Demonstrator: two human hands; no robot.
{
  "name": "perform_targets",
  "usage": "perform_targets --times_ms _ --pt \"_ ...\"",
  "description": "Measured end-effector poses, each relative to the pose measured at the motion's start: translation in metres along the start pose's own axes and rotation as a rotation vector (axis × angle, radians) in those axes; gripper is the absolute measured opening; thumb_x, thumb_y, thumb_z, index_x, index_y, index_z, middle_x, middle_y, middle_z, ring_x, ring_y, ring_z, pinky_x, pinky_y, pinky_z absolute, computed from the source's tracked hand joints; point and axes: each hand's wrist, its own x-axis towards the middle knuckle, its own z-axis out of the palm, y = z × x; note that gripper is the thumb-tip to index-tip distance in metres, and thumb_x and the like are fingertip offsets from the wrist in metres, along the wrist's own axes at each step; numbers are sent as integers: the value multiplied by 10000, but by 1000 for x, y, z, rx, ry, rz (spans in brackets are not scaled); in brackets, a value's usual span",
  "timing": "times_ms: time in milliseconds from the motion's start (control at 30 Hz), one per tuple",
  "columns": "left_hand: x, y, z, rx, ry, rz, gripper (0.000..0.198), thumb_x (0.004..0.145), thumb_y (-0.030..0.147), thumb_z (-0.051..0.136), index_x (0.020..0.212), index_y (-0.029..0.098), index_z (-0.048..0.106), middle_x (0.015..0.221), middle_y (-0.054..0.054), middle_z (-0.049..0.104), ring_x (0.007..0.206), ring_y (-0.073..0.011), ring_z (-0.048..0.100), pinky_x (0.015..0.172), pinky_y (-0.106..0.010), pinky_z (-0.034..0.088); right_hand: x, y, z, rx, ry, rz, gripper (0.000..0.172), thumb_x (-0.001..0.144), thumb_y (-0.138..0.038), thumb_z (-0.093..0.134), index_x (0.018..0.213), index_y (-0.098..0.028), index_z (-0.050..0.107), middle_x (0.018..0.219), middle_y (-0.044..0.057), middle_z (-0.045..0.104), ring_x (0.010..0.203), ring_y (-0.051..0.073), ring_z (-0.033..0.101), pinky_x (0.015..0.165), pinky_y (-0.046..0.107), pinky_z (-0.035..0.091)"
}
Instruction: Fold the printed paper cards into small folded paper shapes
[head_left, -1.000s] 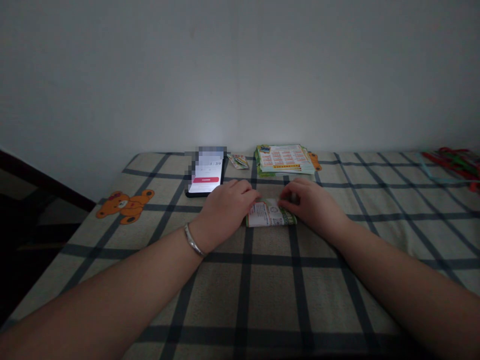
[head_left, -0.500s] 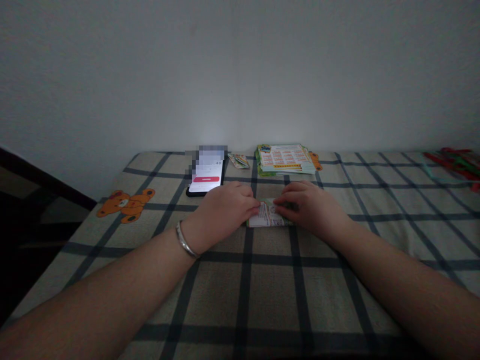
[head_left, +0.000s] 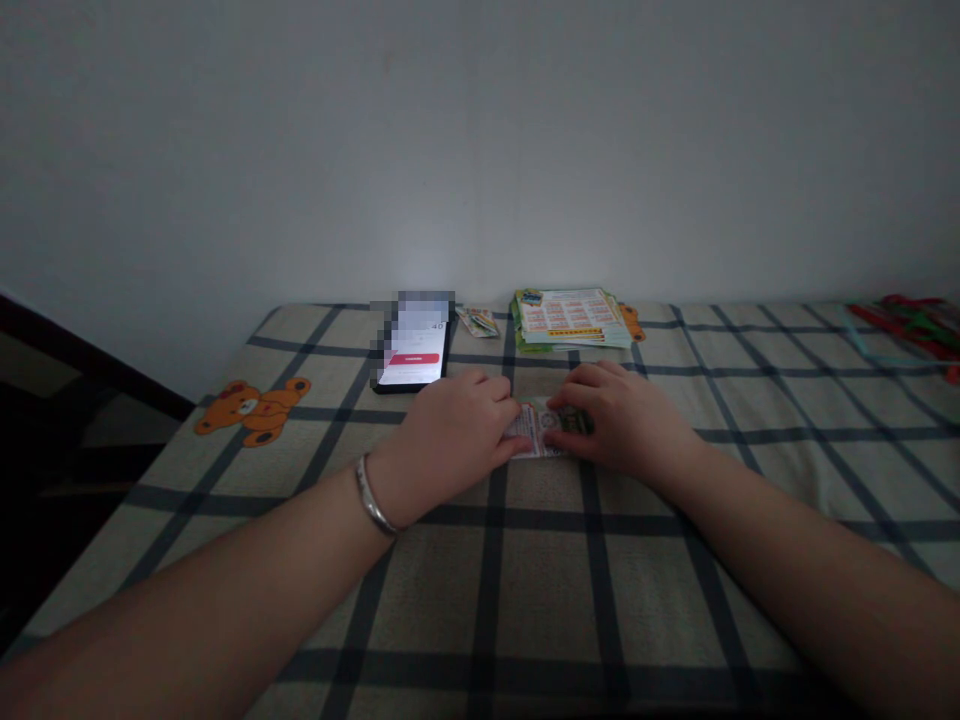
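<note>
A small printed paper [head_left: 534,428], white with coloured text and a darker right part, lies on the checked cloth between both hands. My left hand [head_left: 461,425], with a silver bangle at the wrist, closes its fingers and thumb on the paper's left end. At the other end, my right hand [head_left: 619,415] grips the paper between thumb and fingers. Both ends of the paper are partly hidden under the fingers. Behind it, near the wall, sits a stack of printed sheets [head_left: 574,315] with green edges. A small folded paper [head_left: 478,322] lies left of that stack.
A lit smartphone [head_left: 412,345] lies beyond my left hand. The checked cloth [head_left: 540,600] carries flat orange bear figures [head_left: 255,408]. Red and green items [head_left: 919,325] lie at the far right. A wall [head_left: 480,150] borders the back edge.
The thumbs have come down toward the near edge of the paper, and my left hand covers more of its left end. The phone and stack have stayed put.
</note>
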Motion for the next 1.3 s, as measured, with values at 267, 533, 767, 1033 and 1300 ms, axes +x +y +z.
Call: perform_targets --times_ms 267,533,767,1033,1300 --pt "-3 2 -1 13 8 0 312 842 451 640 978 170 646 951 -56 616 943 -258 553 737 -371 477 -1 -2 -5 -1 -7 -18 328 781 -503 672 915 -204 688 978 67 646 908 246 577 735 362 461" --pt "-2 2 -3 11 14 8 357 847 514 605 952 176 650 933 -51 608 933 -261 560 713 -385 483 -1 -4 -3 -15 4 -10 385 759 -537 684 954 -205 682 994 78 639 920 258 572 752 373 464" --pt "-3 2 -3 -28 1 -5 361 856 524 587 949 181 653 939 -53 605 945 -258 554 744 -385 486 -1 -5 -4 -29 8 -27 402 760 -556 677 937 -195 680 972 79 637 914 259 570 762 381 466" --pt "-1 -1 0 -21 1 -8 369 812 489 661 989 167 631 983 -62 592 996 -266 534 802 -389 480 0 -5 -4 -33 4 -26 417 761 -566 672 957 -198 666 974 80 639 912 259 569 741 371 454" --pt "0 -6 -3 -16 -35 44 365 827 482 647 1007 166 630 1000 -72 594 994 -257 531 801 -364 468 -1 0 -3 2 -3 -33 412 754 -555 681 986 -216 648 1009 77 630 930 260 566 741 366 444"
